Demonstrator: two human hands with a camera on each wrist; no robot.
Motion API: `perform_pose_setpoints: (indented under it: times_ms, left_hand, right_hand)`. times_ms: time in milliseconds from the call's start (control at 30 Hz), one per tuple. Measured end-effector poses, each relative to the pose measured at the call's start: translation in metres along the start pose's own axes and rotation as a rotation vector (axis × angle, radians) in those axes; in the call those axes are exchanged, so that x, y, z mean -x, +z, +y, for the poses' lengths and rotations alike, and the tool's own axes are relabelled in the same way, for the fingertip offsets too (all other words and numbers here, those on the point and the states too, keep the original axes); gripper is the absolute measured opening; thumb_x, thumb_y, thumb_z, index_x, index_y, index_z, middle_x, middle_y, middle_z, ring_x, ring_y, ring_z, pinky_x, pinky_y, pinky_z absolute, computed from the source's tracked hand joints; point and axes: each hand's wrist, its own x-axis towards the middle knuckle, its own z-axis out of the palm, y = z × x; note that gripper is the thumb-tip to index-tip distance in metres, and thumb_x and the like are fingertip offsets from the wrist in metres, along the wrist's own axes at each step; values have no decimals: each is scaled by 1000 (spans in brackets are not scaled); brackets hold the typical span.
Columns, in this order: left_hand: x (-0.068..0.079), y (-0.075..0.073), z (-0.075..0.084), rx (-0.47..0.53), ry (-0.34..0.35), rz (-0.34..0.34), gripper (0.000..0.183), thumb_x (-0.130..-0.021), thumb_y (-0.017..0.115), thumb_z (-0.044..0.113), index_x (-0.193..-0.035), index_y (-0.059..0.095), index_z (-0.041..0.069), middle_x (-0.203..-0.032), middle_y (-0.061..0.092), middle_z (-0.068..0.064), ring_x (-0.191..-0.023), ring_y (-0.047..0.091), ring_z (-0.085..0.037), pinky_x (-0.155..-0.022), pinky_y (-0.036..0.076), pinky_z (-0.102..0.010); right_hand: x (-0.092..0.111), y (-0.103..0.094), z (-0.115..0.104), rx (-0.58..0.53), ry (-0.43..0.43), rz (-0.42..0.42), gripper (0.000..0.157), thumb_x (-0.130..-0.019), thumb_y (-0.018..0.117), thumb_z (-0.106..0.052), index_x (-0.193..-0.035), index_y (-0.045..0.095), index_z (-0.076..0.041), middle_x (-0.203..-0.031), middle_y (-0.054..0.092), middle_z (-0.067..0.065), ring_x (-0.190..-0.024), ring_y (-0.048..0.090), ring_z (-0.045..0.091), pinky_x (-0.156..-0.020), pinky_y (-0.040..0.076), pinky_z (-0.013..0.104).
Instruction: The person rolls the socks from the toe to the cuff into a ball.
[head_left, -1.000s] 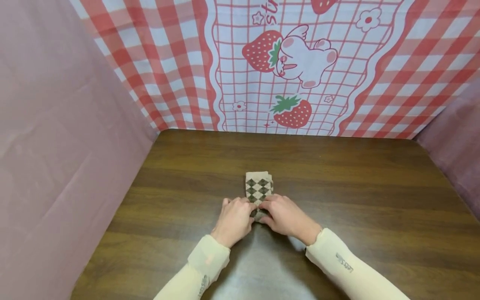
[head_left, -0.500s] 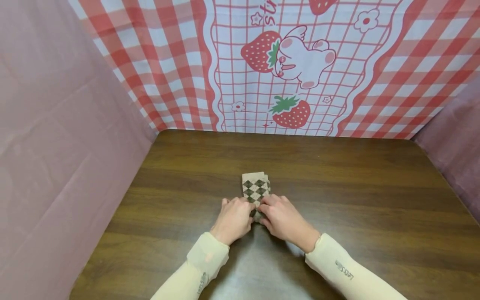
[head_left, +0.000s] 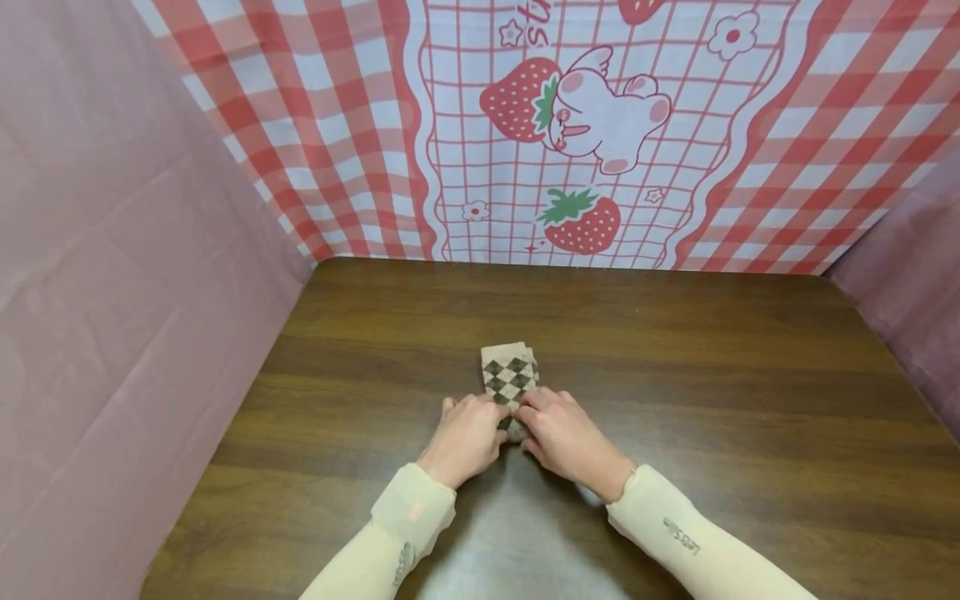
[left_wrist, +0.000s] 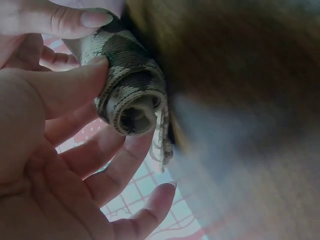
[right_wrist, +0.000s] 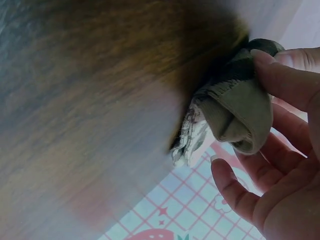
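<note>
A pair of beige socks (head_left: 510,375) with a dark diamond pattern lies on the table, its flat end pointing away from me. The near end is rolled up, and its spiral of layers shows in the left wrist view as a rolled sock end (left_wrist: 132,107). My left hand (head_left: 465,437) pinches the left side of this roll between thumb and fingers. From the right, my right hand (head_left: 566,437) grips the other side, where a plain folded sock part (right_wrist: 245,107) bulges out. Both hands' fingertips nearly meet over the roll and hide part of it.
The brown wooden table (head_left: 712,392) extends around the hands. A red-and-white checked cloth (head_left: 337,142) with strawberry prints hangs along its far edge. Pinkish cloth (head_left: 135,275) hangs at the left side, and more stands at the right.
The far end of the socks has swung slightly left, so they now lie a little tilted. Both hands keep hold of the roll and have hardly moved.
</note>
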Motion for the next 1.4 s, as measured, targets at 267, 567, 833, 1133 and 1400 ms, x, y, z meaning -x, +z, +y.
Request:
perform_pose_setpoints:
  times_ms: [267, 567, 833, 1133, 1400]
  left_hand:
    - [3, 2, -1, 8, -7, 13, 31, -90, 73, 23, -119, 72, 15, -106, 69, -5, -90, 62, -24, -70, 37, -39]
    - [4, 3, 0, -8, -9, 11, 36, -90, 73, 26, -124, 70, 15, -112, 68, -6, -93, 61, -24, -71, 38, -40]
    - [8, 7, 1, -19, 19, 77, 44, -83, 80, 28, -124, 69, 14, -116, 65, -5, -96, 60, -24, -75, 39, -44]
    - [8, 4, 3, -38, 68, 232, 36, -78, 83, 23, -111, 71, 17, -107, 65, -2, -93, 59, -21, -81, 40, -46]
    - [9, 7, 1, -50, 92, 247, 31, -76, 83, 20, -104, 71, 15, -98, 66, -1, -88, 60, -21, -77, 40, -44]
  right_hand:
    - [-6, -3, 4, 2, 13, -37, 25, -71, 86, -14, -91, 73, -8, -88, 64, 4, -80, 60, 23, -65, 44, 39]
    - [-9, -6, 7, -21, 27, -101, 24, -76, 83, -15, -98, 75, -8, -93, 67, 6, -83, 61, 24, -66, 44, 39]
    - [-8, -7, 7, -30, 28, -133, 22, -78, 80, -13, -98, 74, -8, -90, 66, 5, -82, 61, 24, -65, 44, 41]
    - [-11, -8, 7, -43, 45, -159, 17, -78, 81, -13, -92, 72, -9, -93, 67, 5, -82, 61, 24, -64, 43, 39]
    - [-12, -10, 7, -48, 52, -175, 17, -80, 80, -12, -95, 72, -9, -94, 68, 5, -84, 63, 26, -64, 44, 41]
